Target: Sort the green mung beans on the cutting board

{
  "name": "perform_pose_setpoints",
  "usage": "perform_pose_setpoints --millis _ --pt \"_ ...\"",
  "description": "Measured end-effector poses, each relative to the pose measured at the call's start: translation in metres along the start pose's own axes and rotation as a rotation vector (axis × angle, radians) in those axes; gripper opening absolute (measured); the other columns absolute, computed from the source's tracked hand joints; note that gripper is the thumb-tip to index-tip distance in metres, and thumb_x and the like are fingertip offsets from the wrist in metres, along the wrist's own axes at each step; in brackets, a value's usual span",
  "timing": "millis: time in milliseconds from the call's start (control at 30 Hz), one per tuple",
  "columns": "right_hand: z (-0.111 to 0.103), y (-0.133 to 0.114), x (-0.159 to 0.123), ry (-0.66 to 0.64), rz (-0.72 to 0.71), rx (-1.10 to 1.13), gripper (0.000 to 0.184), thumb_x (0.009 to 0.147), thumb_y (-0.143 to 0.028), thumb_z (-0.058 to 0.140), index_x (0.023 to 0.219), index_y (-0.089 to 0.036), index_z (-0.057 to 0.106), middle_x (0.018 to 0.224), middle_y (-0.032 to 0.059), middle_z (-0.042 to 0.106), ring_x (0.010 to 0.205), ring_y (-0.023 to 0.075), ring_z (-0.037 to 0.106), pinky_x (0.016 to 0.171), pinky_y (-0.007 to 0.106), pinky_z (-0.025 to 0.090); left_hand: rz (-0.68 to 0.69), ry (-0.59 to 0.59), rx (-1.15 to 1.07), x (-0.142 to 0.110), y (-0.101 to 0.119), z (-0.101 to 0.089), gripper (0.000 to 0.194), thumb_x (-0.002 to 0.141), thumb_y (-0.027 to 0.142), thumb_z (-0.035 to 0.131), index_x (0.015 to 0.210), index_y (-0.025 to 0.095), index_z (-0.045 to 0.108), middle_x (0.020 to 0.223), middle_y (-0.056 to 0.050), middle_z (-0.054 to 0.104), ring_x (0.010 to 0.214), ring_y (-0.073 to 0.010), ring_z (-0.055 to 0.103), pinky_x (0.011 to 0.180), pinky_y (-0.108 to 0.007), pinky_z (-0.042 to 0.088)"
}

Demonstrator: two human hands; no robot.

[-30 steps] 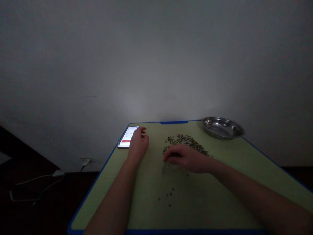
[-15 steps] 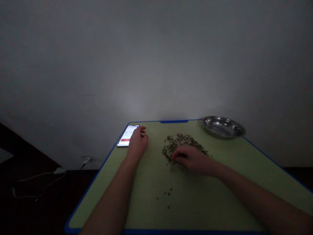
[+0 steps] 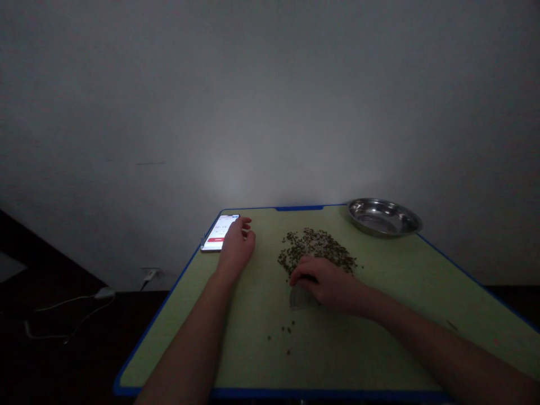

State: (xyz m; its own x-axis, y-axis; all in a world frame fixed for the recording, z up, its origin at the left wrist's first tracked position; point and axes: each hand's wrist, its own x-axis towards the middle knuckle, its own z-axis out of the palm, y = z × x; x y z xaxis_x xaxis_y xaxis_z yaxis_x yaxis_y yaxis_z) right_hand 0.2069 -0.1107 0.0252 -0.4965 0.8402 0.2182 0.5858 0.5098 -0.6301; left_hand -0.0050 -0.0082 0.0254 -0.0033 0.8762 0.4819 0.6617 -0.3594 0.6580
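A heap of small dark beans (image 3: 315, 248) lies on the green table (image 3: 379, 337) a little past its middle. My right hand (image 3: 327, 281) rests at the near edge of the heap, fingers curled over a small pale object (image 3: 298, 298) that I cannot make out. My left hand (image 3: 237, 247) lies on the table with its fingers loosely bent, fingertips touching the lit phone (image 3: 219, 232) at the far left corner. A few stray beans (image 3: 287, 331) lie nearer to me.
A shallow steel bowl (image 3: 383, 217) stands at the table's far right corner. A blank wall rises right behind the table. A white cable and plug (image 3: 101, 293) lie on the dark floor to the left.
My right hand moved right into the heap and then drew back toward me, and the beans at the heap's left edge are gathered closer. The left hand has stayed by the phone.
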Motion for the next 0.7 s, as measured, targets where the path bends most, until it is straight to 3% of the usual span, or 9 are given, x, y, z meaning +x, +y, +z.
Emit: perform_pose_setpoints --millis 200,367,533,700 --pt "-0.007 -0.011 -0.003 -0.004 -0.049 0.074 0.023 0.087 -0.009 0.051 0.098 -0.018 0.069 0.094 0.0051 0.067 0.088 0.0159 0.06 0.083 0.031 0.045 0.011 0.006 0.007 0.0 -0.003 0.0 0.028 0.076 0.015 0.046 0.103 0.016 0.054 0.092 -0.006 0.058 0.07 -0.0137 0.056 0.069 -0.031 0.049" --pt "-0.013 -0.043 -0.002 -0.077 -0.177 0.054 0.029 0.086 -0.005 0.048 0.099 -0.019 0.07 0.093 0.0052 0.063 0.085 0.0138 0.058 0.08 0.027 0.045 0.023 0.017 -0.006 0.001 -0.005 0.002 0.029 0.076 0.015 0.046 0.103 0.016 0.054 0.092 -0.006 0.058 0.071 -0.0139 0.056 0.069 -0.031 0.049" --pt "0.002 -0.071 -0.009 -0.211 -0.32 -0.014 0.028 0.083 -0.005 0.051 0.096 -0.017 0.072 0.091 0.0063 0.062 0.082 0.0133 0.056 0.075 0.024 0.044 0.019 0.016 -0.008 0.001 -0.005 0.002 0.028 0.076 0.014 0.046 0.102 0.016 0.054 0.092 -0.006 0.058 0.071 -0.0137 0.056 0.069 -0.031 0.049" --pt "0.017 -0.067 -0.019 -0.198 -0.378 -0.12 0.03 0.08 -0.003 0.054 0.094 -0.021 0.074 0.09 0.0057 0.063 0.082 0.0146 0.055 0.074 0.025 0.042 0.012 0.006 -0.013 0.001 -0.004 0.001 0.028 0.075 0.014 0.046 0.102 0.016 0.054 0.092 -0.006 0.058 0.071 -0.0137 0.056 0.07 -0.031 0.048"
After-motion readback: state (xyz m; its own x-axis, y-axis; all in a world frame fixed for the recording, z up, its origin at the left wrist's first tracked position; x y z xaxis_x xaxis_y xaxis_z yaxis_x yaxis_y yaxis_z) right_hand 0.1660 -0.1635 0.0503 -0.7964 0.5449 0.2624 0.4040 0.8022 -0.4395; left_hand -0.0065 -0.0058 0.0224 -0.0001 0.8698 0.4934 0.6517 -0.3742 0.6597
